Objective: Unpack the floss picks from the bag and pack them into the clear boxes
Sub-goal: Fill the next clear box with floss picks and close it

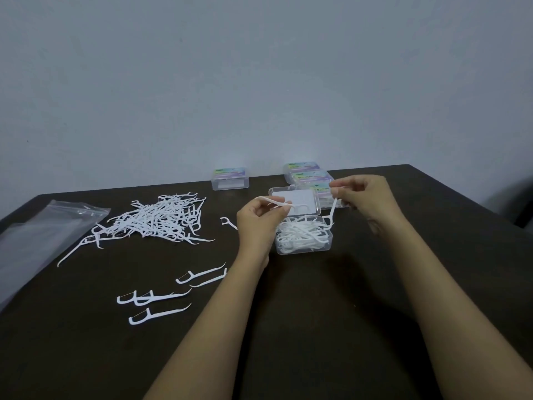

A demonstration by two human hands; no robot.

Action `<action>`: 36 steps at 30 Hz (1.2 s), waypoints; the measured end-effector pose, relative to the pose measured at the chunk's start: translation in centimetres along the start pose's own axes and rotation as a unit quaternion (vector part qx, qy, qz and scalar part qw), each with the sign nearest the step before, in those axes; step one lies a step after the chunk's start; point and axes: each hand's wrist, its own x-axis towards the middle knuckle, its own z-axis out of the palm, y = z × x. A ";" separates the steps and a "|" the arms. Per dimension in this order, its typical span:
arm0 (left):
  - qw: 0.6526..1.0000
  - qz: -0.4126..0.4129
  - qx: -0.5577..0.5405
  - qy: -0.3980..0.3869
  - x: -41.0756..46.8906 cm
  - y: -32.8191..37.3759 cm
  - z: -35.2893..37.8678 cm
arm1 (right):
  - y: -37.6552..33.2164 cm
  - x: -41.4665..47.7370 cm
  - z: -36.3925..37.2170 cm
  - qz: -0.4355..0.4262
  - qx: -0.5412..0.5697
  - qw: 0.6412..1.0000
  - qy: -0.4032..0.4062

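Observation:
An open clear box (303, 247) sits mid-table, holding several white floss picks, its lid (294, 197) raised behind it. My left hand (258, 223) pinches one floss pick (274, 201) just left of the box, above its lid. My right hand (366, 197) holds another floss pick (333, 210) that hangs down over the box's right rim. A big heap of floss picks (161, 219) lies to the left. The empty clear bag (37, 235) lies at the far left.
Several loose picks (161, 297) lie on the dark table (317, 327) in front of the heap, one (227, 222) beside my left hand. A closed box (230, 179) stands at the back, with stacked closed boxes (308, 176) behind the open one.

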 end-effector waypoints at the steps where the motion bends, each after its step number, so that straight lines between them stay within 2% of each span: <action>1: 1.000 -0.004 0.001 0.000 0.0 -0.1 0.0 | -0.1 0.0 0.0 -0.011 0.002 1.000 0.003; 5: 1.000 -0.016 0.008 -0.001 0.1 -0.3 0.0 | -0.5 -0.3 0.2 -0.039 0.013 0.999 0.000; 18: 0.998 -0.011 0.053 -0.024 -0.2 0.2 0.4 | 0.2 -0.3 2.1 -0.054 -0.038 0.998 0.010; 25: 0.996 0.023 0.046 -0.074 -0.5 0.4 0.2 | 1.1 0.2 1.4 -0.002 -0.032 0.993 0.109; 30: 0.983 0.064 0.116 -0.126 -0.7 0.1 0.6 | 0.9 0.0 1.3 0.016 -0.001 0.995 0.101; 33: 0.983 0.103 0.111 -0.105 -1.0 0.3 1.0 | 0.1 -0.4 1.3 -0.007 0.044 0.997 0.062; 36: 0.987 0.140 0.055 -0.053 -1.3 0.9 1.4 | -0.3 -0.5 1.3 -0.016 0.091 0.995 0.044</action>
